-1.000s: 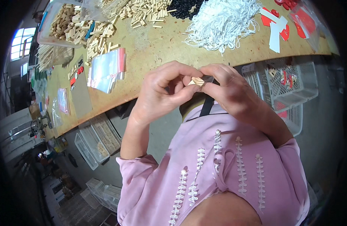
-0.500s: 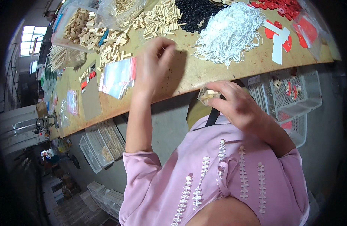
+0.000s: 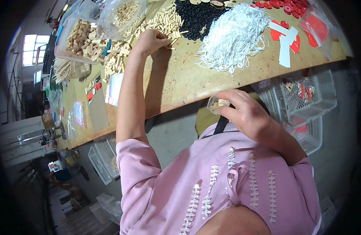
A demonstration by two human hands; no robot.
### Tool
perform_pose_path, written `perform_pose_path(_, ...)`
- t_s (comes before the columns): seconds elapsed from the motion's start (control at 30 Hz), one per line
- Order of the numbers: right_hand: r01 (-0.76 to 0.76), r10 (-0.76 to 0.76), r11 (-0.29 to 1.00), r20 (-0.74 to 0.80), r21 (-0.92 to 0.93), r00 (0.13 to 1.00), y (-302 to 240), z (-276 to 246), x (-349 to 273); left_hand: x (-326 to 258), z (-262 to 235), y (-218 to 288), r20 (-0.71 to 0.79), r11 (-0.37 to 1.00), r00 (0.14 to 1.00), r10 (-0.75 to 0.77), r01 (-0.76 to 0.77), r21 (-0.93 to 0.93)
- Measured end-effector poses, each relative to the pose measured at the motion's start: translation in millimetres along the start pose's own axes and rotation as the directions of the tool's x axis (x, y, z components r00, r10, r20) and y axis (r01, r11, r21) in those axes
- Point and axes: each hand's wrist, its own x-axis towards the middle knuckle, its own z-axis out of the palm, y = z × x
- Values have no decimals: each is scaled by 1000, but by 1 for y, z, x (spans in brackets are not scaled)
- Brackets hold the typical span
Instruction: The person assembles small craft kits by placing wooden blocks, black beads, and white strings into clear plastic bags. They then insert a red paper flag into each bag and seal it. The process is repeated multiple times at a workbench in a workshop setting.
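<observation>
My left hand reaches over the table to the front edge of a pile of small wooden pegs. Its fingers are pinched together, and a pale wooden peg shows right at the fingertips. Close to my body, just off the table's front edge, my right hand is closed on a small clear plastic bag. Several pale wooden pieces sit inside the bag, its mouth facing left. My palm and fingers hide part of the bag.
White strings lie heaped mid-table, beside black pieces and red discs. A clear tub and wooden blocks stand at left, near flat plastic bags. Plastic baskets are below the table at right.
My left hand has moved away from me and left, from above the bare tabletop to the wooden pegs. My right hand keeps hold of the bag, almost in the same place.
</observation>
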Motion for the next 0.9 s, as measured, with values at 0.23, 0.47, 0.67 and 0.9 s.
perform_pose_path(0.23,0,-1,1000,-13,-11,1000,1,-5,-2,-10,-3,10,3,994,1000,11,-11,105)
perform_pose_path(0.47,-25,21,997,-59,-70,998,0,-13,2,-80,18,49,-239,815,962,130,-241,-527)
perform_pose_path(0.67,-12,10,999,-42,-50,999,-7,-17,13,-186,60,118,-169,697,930,325,-357,-622)
perform_pose_path(0.9,-15,12,998,-47,-54,999,-5,-14,6,-180,54,111,-270,738,930,248,-362,-570)
